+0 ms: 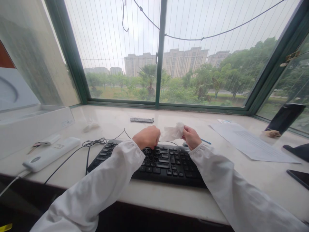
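A black keyboard [166, 159] lies across the sill in front of me. Over its upper middle keys is my left hand [147, 137], its fingers curled closed and pointing down. Whatever those fingers hold, if anything, is hidden behind the knuckles. To the right, at the keyboard's far edge, my right hand [191, 137] pinches a crumpled white tissue [174, 131] between thumb and fingers. The tissue hangs out to the left, above the far side of the keyboard. A thin blue stick [206, 141] shows just beside the right wrist.
Beyond the keyboard lies a narrow grey strip-like thing [142, 120]. On the left are a white power strip [53, 154], keys [40, 145], a bundled black cable [95, 141] and a white box [36, 124]. Paper sheets [251, 143], a propped phone [286, 119] and another phone [300, 178] sit right.
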`<state>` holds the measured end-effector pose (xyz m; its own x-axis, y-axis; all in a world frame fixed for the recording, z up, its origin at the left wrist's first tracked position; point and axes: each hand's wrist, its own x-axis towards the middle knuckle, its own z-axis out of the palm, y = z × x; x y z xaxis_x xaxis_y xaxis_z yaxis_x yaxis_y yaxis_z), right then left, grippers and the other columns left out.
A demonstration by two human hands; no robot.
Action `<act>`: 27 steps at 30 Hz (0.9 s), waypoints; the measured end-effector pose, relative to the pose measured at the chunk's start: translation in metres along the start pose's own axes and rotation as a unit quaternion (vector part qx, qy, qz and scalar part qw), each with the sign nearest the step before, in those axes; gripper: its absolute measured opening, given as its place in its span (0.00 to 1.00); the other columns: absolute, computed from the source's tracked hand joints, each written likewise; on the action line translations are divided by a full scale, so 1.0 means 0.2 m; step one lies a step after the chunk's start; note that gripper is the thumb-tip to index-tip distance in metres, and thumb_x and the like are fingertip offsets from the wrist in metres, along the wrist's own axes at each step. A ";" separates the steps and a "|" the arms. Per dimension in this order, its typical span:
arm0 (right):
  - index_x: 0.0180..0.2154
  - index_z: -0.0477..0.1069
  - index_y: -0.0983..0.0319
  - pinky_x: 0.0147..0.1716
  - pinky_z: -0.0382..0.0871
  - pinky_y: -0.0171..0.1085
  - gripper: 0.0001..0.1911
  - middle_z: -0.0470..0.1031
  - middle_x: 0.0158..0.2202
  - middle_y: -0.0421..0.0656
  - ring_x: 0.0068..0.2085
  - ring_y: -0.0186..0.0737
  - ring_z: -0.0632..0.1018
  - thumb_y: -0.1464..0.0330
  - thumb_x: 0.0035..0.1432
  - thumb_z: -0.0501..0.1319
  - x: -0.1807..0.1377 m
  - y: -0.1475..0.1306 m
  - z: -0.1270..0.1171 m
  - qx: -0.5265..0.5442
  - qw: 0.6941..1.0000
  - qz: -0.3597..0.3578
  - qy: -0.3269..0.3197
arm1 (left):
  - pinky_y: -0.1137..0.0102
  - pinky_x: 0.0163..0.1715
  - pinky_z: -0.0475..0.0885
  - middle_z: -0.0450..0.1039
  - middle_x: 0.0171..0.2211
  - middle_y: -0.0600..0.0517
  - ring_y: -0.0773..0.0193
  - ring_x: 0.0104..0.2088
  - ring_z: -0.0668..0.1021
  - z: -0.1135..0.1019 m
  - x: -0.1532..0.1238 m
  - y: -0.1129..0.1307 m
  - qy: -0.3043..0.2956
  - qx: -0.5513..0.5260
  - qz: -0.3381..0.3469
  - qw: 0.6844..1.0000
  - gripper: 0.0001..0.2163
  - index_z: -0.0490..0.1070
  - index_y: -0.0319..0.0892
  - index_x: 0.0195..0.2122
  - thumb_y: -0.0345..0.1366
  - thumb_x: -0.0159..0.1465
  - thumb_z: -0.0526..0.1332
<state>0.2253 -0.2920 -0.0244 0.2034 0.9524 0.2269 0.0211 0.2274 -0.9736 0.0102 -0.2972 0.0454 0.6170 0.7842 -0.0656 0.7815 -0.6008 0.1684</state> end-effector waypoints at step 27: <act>0.30 0.74 0.63 0.22 0.58 0.33 0.25 0.73 0.24 0.40 0.23 0.31 0.66 0.48 0.40 0.66 0.02 0.01 -0.01 -0.016 1.000 0.001 -0.006 | 0.74 0.35 0.72 0.81 0.29 0.52 0.65 0.32 0.80 -0.04 -0.04 -0.23 0.107 -0.153 0.074 0.980 0.04 0.82 0.44 0.29 0.34 0.53 0.68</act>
<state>0.2287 -0.2877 -0.0253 0.1923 0.9553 0.2246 0.0520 0.2186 -0.9744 -0.0319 -0.2740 0.0461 0.6620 0.7264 0.1844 0.6006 -0.6614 0.4493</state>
